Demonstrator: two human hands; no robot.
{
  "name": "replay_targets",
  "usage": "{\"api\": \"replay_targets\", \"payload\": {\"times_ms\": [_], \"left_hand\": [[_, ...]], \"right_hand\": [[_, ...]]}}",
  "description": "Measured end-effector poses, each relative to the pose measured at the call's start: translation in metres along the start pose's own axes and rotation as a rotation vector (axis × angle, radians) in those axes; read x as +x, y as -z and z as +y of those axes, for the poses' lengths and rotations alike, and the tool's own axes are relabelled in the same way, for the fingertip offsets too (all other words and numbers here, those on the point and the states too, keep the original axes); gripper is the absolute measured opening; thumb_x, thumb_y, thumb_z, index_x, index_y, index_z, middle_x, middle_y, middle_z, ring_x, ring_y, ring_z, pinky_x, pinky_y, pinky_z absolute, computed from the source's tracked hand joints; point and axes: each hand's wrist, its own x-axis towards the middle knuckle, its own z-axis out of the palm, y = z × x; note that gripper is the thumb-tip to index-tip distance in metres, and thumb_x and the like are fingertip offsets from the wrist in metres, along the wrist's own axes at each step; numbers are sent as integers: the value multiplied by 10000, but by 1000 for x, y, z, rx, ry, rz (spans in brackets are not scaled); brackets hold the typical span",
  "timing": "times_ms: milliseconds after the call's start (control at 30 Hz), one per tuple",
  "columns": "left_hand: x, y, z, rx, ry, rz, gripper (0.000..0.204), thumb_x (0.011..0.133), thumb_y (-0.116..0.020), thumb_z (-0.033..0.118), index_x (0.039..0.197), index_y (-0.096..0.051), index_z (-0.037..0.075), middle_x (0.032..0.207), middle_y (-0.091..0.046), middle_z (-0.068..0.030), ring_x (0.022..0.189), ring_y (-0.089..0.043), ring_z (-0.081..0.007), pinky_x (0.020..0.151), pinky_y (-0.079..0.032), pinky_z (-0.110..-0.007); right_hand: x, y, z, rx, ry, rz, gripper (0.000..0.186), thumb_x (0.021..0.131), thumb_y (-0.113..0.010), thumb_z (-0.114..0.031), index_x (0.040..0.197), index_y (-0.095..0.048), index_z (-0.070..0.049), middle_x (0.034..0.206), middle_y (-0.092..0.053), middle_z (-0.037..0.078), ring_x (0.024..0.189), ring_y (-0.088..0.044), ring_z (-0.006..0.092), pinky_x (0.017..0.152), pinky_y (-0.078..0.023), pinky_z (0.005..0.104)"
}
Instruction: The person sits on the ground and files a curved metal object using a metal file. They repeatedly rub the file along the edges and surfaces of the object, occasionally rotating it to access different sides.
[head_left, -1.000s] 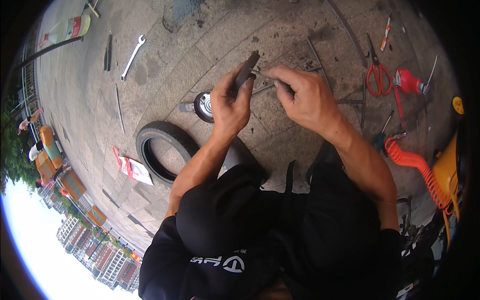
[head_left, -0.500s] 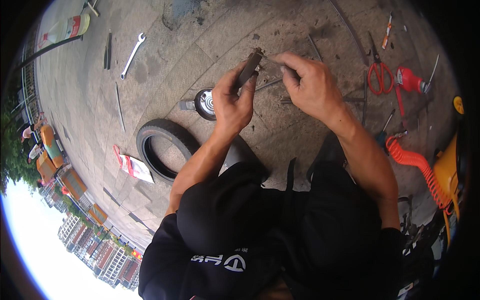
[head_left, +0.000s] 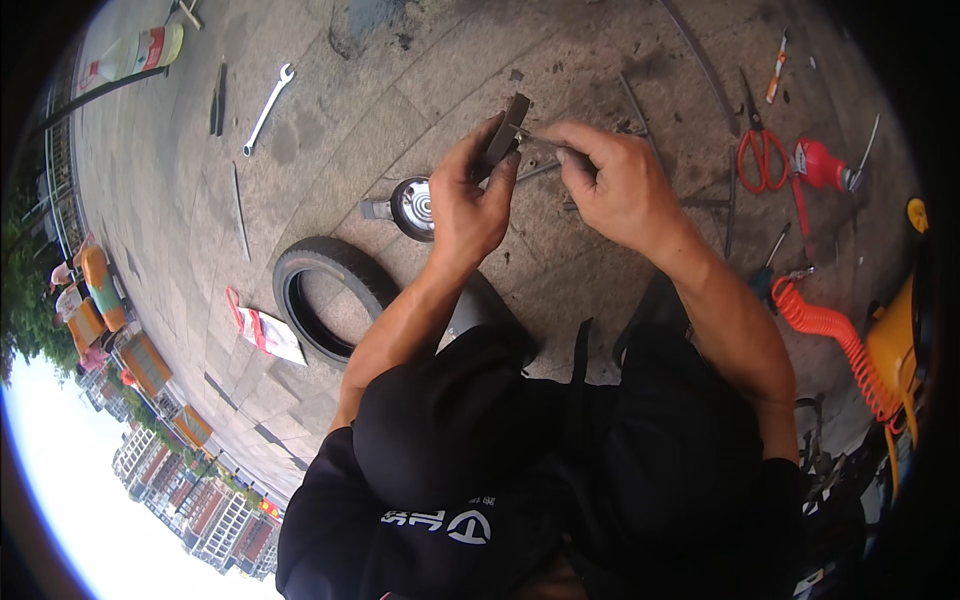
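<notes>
The fingertips of the right hand [head_left: 622, 190] are pinched together on a thin, greyish stick-like piece [head_left: 540, 139], most of it hidden by the fingers. It points at a dark, flat, narrow block [head_left: 508, 128], held up tilted in the left hand [head_left: 470, 215], its thumb on one side and its fingers wrapped around the other. From where I stand, I cannot tell whether the stick-like piece touches the block. Both forearms are bare, reaching forward over a lap in black clothing [head_left: 450, 430].

Below the block, on grey paving stones [head_left: 380, 130], sits a round silver metal part with a short arm [head_left: 415, 208], just beside the left wrist. Near the left forearm lies a black rubber tyre [head_left: 350, 262], flat on its side, with a white-and-red plastic bag [head_left: 268, 335] next to it. Farther to the left is a silver open-ended wrench [head_left: 267, 112].

To the person's right lie red-handled scissors [head_left: 763, 158], with a red plastic bottle [head_left: 822, 163] near them. Closer to the body, an orange coiled hose [head_left: 835, 318] runs towards a yellow machine [head_left: 893, 335].
</notes>
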Motion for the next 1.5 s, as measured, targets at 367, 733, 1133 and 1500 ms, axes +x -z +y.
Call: {"api": "replay_targets", "payload": {"times_ms": [367,733,1133,1500], "left_hand": [[3,3,-9,47,-3,-103,345,954,-723,101,1268,-664,-30,1103,-723,-121,1013,-674,-181,911,-520,-310],[3,0,-15,-19,69,-103,356,978,-697,90,1299,-638,-53,1132,-720,-127,1055,-669,-176,922,-520,-302],[6,-2,-10,130,-61,-27,297,924,-710,64,1213,-696,-3,1046,-729,-207,954,-717,-322,858,-545,-381],[6,-2,-11,210,-199,17,347,904,-724,53,1246,-688,15,1001,-714,-178,902,-691,-303,812,-538,-396]], "right_hand": [[-3,-3,13,52,-74,-10,279,925,-610,-55,1192,-688,-56,998,-738,193,886,-737,367,767,-578,413],[-3,-2,1,7,-52,-32,274,923,-624,-54,1189,-691,-59,991,-741,194,893,-742,354,769,-586,420],[-2,-2,2,-96,11,8,268,917,-632,-59,1180,-682,-57,933,-732,194,832,-726,367,739,-581,443],[0,-2,2,-60,-71,58,293,905,-655,-47,1196,-681,-76,960,-738,184,862,-732,356,743,-580,445]]}}
